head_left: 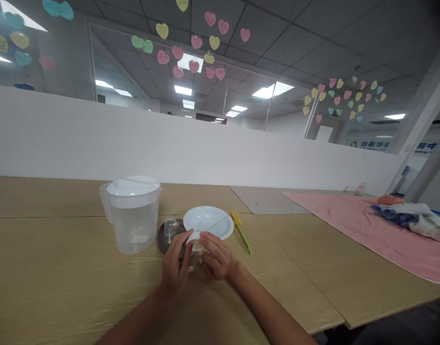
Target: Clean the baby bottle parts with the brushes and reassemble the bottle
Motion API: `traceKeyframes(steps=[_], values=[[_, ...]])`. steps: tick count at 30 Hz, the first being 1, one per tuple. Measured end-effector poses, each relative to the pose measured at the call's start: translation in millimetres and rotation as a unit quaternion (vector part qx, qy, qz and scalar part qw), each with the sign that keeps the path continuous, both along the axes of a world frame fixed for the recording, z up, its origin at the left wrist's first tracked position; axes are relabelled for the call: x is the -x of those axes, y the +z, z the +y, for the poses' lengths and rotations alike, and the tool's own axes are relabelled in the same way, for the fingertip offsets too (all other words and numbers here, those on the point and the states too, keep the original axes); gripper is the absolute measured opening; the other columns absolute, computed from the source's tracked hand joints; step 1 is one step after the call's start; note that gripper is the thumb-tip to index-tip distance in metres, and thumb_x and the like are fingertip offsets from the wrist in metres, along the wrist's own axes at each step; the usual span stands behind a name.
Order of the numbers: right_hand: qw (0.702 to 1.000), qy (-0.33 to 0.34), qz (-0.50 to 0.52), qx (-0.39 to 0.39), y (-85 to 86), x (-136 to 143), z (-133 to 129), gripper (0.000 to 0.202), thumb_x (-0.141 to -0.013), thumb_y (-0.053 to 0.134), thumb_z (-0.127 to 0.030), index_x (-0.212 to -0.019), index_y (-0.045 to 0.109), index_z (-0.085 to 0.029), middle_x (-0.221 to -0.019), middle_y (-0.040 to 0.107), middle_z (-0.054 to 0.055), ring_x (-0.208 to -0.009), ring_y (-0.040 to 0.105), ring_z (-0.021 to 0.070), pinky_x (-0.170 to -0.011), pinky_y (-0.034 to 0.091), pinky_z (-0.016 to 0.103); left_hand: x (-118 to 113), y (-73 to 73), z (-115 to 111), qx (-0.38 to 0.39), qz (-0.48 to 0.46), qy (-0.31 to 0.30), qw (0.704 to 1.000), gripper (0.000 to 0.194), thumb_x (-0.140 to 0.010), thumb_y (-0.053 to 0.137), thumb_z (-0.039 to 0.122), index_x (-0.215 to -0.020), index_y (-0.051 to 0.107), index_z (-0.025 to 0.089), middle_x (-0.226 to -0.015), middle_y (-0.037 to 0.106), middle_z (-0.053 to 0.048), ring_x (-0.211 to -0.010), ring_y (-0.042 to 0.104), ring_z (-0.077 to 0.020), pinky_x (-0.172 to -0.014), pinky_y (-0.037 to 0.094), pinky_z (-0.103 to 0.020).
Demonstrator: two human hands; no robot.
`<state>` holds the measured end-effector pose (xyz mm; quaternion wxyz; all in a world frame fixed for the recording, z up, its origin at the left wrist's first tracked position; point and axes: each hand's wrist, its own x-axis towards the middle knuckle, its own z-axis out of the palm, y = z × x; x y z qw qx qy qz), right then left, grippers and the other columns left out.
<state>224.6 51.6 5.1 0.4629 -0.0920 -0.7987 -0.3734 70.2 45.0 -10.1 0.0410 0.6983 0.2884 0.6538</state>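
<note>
In front of me, both hands meet around a small white round piece (196,238) that looks like a ring or a lid; my fingers cover much of it. My left hand (175,266) pinches its left side between thumb and fingers. From the right, my right hand (218,256) curls over its edge. Just behind the hands stands a white plate (208,221). A round dark metal tray (161,247) lies to the left, with a small clear glass (170,227) on it. Beneath my fingers is something pale and blurred that I cannot make out.
A lidded clear pitcher (134,218) stands at the left. Right of the plate lies a yellow artificial flower (242,232) with a green stem. A pink cloth (349,220) covers the table's right part, with a pile of fabrics (410,215) on it. A white partition (205,153) runs behind.
</note>
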Motion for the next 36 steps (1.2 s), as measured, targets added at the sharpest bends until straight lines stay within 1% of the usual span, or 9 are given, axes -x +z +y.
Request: traceKeyframes(steps=[4, 6, 9, 14, 17, 20, 26, 30, 36], values=[[0.994, 0.04, 0.085, 0.058, -2.9, -1.9, 3.7, 0.028, -0.079, 0.041, -0.009, -0.106, 0.044, -0.018, -0.126, 0.049, 0.014, -0.118, 0.049, 0.0237, -0.085, 0.053, 0.046, 1.1, -2.0, 1.4, -0.011, 0.005, -0.001, 1.0, 0.023, -0.088, 0.044, 0.018, -0.109, 0.053, 0.017, -0.098, 0.064, -0.007, -0.09, 0.062, -0.0171, -0.077, 0.052, -0.029], [0.99, 0.029, 0.114, 0.073, -3.4, -2.4, 4.5, 0.034, -0.081, 0.043, -0.012, -0.115, 0.041, -0.018, -0.12, 0.052, 0.014, -0.114, 0.051, 0.0227, -0.085, 0.052, 0.046, 1.4, -3.6, 1.1, -0.033, 0.025, -0.025, 0.999, 0.023, -0.087, 0.044, 0.018, -0.109, 0.051, 0.018, -0.097, 0.063, -0.007, -0.088, 0.062, -0.0171, -0.074, 0.053, -0.028], [0.992, -0.007, 0.114, 0.061, -4.1, -3.0, 3.3, 0.036, -0.084, 0.041, -0.018, -0.121, 0.041, -0.016, -0.11, 0.055, 0.014, -0.107, 0.053, 0.0213, -0.084, 0.051, 0.044, 0.9, -3.9, 0.7, -0.093, 0.053, -0.056, 0.993, 0.024, -0.086, 0.043, 0.016, -0.109, 0.047, 0.019, -0.098, 0.062, -0.008, -0.09, 0.062, -0.0171, -0.073, 0.054, -0.029], [0.992, -0.035, 0.114, 0.036, -7.6, -1.8, 0.1, 0.033, -0.086, 0.042, -0.018, -0.118, 0.049, -0.017, -0.106, 0.053, 0.012, -0.101, 0.053, 0.021, -0.083, 0.05, 0.042, 3.3, -2.1, 5.5, -0.143, 0.05, -0.044, 0.988, 0.026, -0.083, 0.045, 0.012, -0.108, 0.047, 0.018, -0.099, 0.059, -0.01, -0.096, 0.059, -0.0187, -0.078, 0.054, -0.034], [0.989, -0.042, 0.137, 0.032, -6.5, -1.2, 0.6, 0.031, -0.085, 0.046, -0.016, -0.115, 0.052, -0.021, -0.103, 0.051, 0.01, -0.098, 0.054, 0.0196, -0.082, 0.051, 0.04, 7.4, -4.1, 10.7, -0.162, 0.083, -0.049, 0.982, 0.028, -0.081, 0.049, 0.012, -0.108, 0.047, 0.018, -0.099, 0.059, -0.01, -0.094, 0.06, -0.019, -0.078, 0.054, -0.034], [0.991, -0.045, 0.127, 0.023, -3.0, -2.5, 2.2, 0.031, -0.084, 0.047, -0.015, -0.113, 0.055, -0.021, -0.097, 0.052, 0.008, -0.093, 0.055, 0.0178, -0.08, 0.051, 0.038, 10.4, -6.9, 14.2, -0.165, 0.112, -0.048, 0.979, 0.03, -0.079, 0.052, 0.013, -0.108, 0.047, 0.018, -0.098, 0.06, -0.01, -0.093, 0.06, -0.0191, -0.078, 0.053, -0.033], [0.996, -0.041, 0.072, 0.046, -3.0, -4.9, 2.1, 0.033, -0.085, 0.043, -0.018, -0.117, 0.051, -0.016, -0.094, 0.06, 0.009, -0.091, 0.057, 0.018, -0.081, 0.05, 0.039, 10.9, -5.8, 14.3, -0.164, 0.088, -0.034, 0.982, 0.023, -0.082, 0.047, 0.015, -0.105, 0.048, 0.019, -0.095, 0.061, -0.009, -0.09, 0.061, -0.019, -0.076, 0.053, -0.033], [0.995, -0.043, 0.069, 0.057, -2.4, -2.3, -0.8, 0.036, -0.084, 0.041, -0.017, -0.119, 0.05, -0.014, -0.093, 0.063, 0.01, -0.091, 0.058, 0.0182, -0.082, 0.048, 0.039, 10.2, -2.8, 14.3, -0.167, 0.073, -0.02, 0.983, 0.02, -0.084, 0.042, 0.017, -0.103, 0.046, 0.019, -0.093, 0.059, -0.008, -0.086, 0.06, -0.0179, -0.073, 0.052, -0.033], [0.995, -0.04, 0.072, 0.051, -2.0, 0.4, -3.0, 0.033, -0.084, 0.04, -0.016, -0.115, 0.05, -0.015, -0.087, 0.063, 0.008, -0.085, 0.059, 0.0168, -0.082, 0.048, 0.039, 9.3, 0.6, 14.4, -0.185, 0.077, -0.044, 0.979, 0.02, -0.085, 0.039, 0.014, -0.104, 0.043, 0.018, -0.085, 0.057, -0.006, -0.081, 0.057, -0.0161, -0.067, 0.05, -0.029]])
